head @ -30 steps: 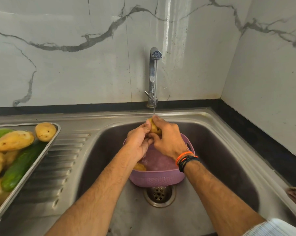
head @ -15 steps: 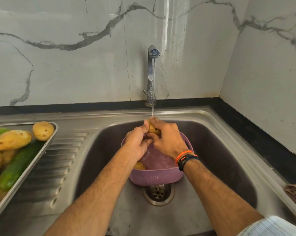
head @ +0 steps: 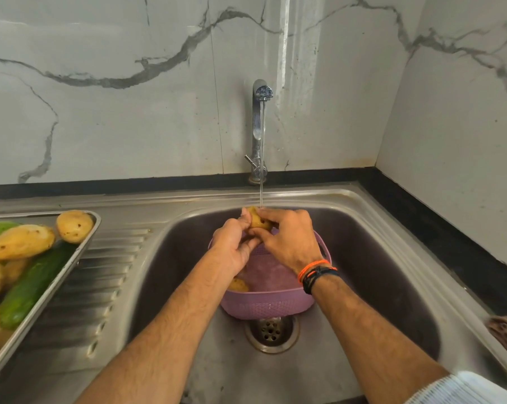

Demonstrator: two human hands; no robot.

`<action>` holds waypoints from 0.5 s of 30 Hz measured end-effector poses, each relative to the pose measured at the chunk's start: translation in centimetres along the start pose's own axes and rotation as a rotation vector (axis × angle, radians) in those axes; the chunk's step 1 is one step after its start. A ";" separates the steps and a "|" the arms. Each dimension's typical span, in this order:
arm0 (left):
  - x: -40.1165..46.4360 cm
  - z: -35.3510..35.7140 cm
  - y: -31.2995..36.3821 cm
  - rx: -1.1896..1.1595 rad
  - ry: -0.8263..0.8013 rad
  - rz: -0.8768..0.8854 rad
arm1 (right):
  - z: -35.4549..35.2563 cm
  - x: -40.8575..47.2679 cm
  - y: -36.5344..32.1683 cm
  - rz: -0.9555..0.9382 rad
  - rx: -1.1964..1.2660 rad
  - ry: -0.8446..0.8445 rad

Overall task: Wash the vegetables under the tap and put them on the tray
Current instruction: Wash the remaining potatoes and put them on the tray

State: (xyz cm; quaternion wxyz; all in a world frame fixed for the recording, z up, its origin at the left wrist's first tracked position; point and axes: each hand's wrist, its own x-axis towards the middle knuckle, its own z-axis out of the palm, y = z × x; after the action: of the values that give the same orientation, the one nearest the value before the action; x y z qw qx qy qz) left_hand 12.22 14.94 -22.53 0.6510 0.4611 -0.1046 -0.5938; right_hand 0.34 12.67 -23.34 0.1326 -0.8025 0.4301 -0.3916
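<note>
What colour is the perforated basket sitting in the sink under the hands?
Light purple, almost lilac; the basket shows best in the head view, the only one.

I count one potato (head: pixel 258 220) pinched between my fingers (head: pixel 271 213), and one more (head: pixel 238 285) below them in the single purple basket (head: pixel 268 307). Left of my fingers, one tray (head: pixel 42 295) carries one cucumber (head: pixel 32 287) and several potatoes I cannot count exactly.

Back wall (head: pixel 130 126) and right wall (head: pixel 465 170) were white marble-look tile, grey veins, meeting at corner. Vertical light glare streaked back wall right of centre. Black desk (head: pixel 421 228) edged walls. Brown object (head: pixel 505 330) at right edge, unidentifiable.
</note>
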 end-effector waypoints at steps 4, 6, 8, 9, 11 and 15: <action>-0.3 0.6 0.0 0.078 -0.036 0.046 | -0.1 0.1 -0.3 0.015 0.006 -0.088; -0.3 0.7 -0.1 0.135 -0.060 0.084 | -0.3 0.1 -0.5 0.014 0.015 -0.138; -0.1 0.4 -0.3 0.197 -0.060 0.126 | -0.2 0.0 -0.5 0.025 0.022 -0.135; -0.1 0.3 -0.4 0.235 -0.065 0.147 | -0.2 0.0 -0.4 0.041 0.020 -0.119; 0.0 0.1 -0.4 0.282 -0.083 0.168 | -0.1 0.0 -0.3 0.104 0.065 -0.071; -0.1 -0.1 0.0 0.166 -0.145 0.069 | -0.2 0.2 -0.3 0.286 0.279 0.023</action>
State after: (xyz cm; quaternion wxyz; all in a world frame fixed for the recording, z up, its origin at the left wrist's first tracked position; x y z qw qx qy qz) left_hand 12.28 15.03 -22.52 0.6212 0.4654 -0.2162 -0.5922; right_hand 0.43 12.72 -23.01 0.2919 -0.7027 0.4825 -0.4337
